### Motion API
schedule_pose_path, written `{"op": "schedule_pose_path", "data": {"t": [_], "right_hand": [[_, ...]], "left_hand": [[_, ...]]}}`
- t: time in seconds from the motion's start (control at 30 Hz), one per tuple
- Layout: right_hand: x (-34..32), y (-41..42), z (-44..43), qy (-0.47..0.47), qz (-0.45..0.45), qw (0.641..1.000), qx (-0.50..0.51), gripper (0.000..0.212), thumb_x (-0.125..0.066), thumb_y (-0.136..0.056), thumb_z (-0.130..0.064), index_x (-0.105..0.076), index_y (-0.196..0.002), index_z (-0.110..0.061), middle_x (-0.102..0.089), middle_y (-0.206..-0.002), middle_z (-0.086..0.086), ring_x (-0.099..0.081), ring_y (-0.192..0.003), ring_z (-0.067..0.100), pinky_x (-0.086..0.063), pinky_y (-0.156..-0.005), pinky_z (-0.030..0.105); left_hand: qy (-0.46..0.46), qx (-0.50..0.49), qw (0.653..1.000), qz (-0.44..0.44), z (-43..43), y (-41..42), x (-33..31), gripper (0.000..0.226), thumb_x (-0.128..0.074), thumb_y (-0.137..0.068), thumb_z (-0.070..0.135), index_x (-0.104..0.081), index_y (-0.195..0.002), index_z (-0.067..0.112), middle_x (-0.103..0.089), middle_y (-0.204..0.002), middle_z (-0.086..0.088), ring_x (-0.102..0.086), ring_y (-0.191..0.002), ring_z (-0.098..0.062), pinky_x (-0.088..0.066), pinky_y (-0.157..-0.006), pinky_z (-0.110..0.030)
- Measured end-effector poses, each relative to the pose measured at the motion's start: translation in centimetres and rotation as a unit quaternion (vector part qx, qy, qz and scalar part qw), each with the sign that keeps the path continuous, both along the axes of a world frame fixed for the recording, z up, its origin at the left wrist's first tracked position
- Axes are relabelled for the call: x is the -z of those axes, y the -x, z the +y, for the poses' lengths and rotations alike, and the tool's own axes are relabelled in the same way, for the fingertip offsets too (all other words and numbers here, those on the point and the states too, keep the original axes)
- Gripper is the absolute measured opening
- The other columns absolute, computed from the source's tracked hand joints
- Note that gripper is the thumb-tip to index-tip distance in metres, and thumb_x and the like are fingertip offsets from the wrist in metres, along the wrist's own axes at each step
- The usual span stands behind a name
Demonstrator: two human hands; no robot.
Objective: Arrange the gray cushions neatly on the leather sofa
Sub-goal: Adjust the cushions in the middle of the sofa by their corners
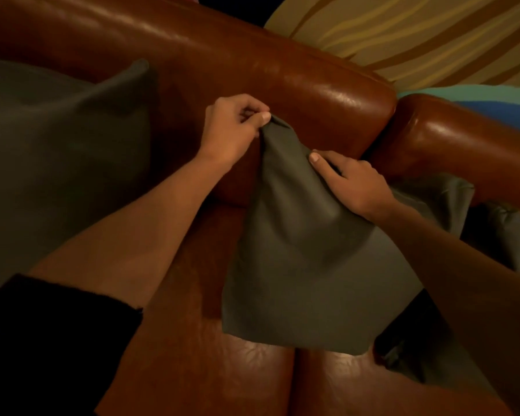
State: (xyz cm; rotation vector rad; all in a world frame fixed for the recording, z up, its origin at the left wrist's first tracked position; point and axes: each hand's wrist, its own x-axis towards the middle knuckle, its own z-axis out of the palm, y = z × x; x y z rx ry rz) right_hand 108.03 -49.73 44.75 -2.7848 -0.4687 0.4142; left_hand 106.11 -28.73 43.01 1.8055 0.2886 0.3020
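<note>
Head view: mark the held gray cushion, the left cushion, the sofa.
held gray cushion (pixel 297 250), head view, middle of its front face
left cushion (pixel 57 145), head view, middle of its face
sofa (pixel 252 64), head view, top of the backrest

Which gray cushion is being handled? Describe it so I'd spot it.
Start at the brown leather sofa; toward its armrest, a gray cushion is held up in front of the backrest. Unlike the second gray cushion untouched at the left, its top corner is pinched by the left hand while the right hand grips its edge.
</note>
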Motion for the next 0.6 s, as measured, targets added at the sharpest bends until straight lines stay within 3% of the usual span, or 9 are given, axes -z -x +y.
{"op": "schedule_pose_path", "data": {"t": [0.23, 0.37, 0.47, 0.6], "right_hand": [[-0.7, 0.5, 0.4, -0.031, -0.049, 0.998, -0.002, 0.05, -0.029, -0.092, -0.063, -0.046, -0.134, -0.041, -0.057, -0.133, -0.008, -0.054, -0.117, 0.02, -0.042, -0.087, 0.034], [-0.9, 1.2, 1.0, -0.049, -0.051, 0.997, -0.032, 0.047, -0.032, -0.092, -0.063, -0.049, -0.13, -0.042, -0.056, -0.133, -0.013, -0.053, -0.12, 0.016, -0.043, -0.09, 0.033], [-1.4, 1.7, 0.9, -0.08, -0.067, 0.994, -0.043, 0.051, -0.035, -0.091, -0.063, -0.05, -0.132, -0.038, -0.055, -0.135, -0.011, -0.05, -0.124, 0.015, -0.041, -0.098, 0.035], [-2.3, 3.0, 1.2, -0.063, -0.185, 0.97, -0.148, 0.052, -0.043, -0.094, -0.052, -0.047, -0.137, -0.024, -0.055, -0.135, 0.003, -0.047, -0.126, 0.021, -0.038, -0.1, 0.036]], "left_hand": [[0.067, 0.037, 0.996, 0.041, -0.5, 1.6, 0.8, 0.021, -0.056, -0.092, 0.035, -0.062, -0.109, 0.025, -0.061, -0.108, 0.008, -0.056, -0.11, -0.012, -0.049, -0.094, -0.037], [0.173, 0.028, 0.979, 0.101, -1.8, 3.3, 1.9, 0.039, -0.064, -0.084, 0.041, -0.059, -0.118, 0.021, -0.058, -0.112, 0.008, -0.056, -0.107, -0.01, -0.049, -0.072, -0.02], [0.175, 0.002, 0.979, 0.104, -2.7, 3.9, 1.8, 0.032, -0.061, -0.086, 0.041, -0.065, -0.109, 0.02, -0.064, -0.105, 0.007, -0.059, -0.098, -0.009, -0.044, -0.07, -0.02], [0.194, -0.055, 0.974, 0.099, -2.4, 5.7, 1.3, 0.015, -0.053, -0.093, 0.037, -0.062, -0.101, 0.028, -0.063, -0.097, 0.011, -0.06, -0.087, -0.004, -0.044, -0.065, -0.019]]}}
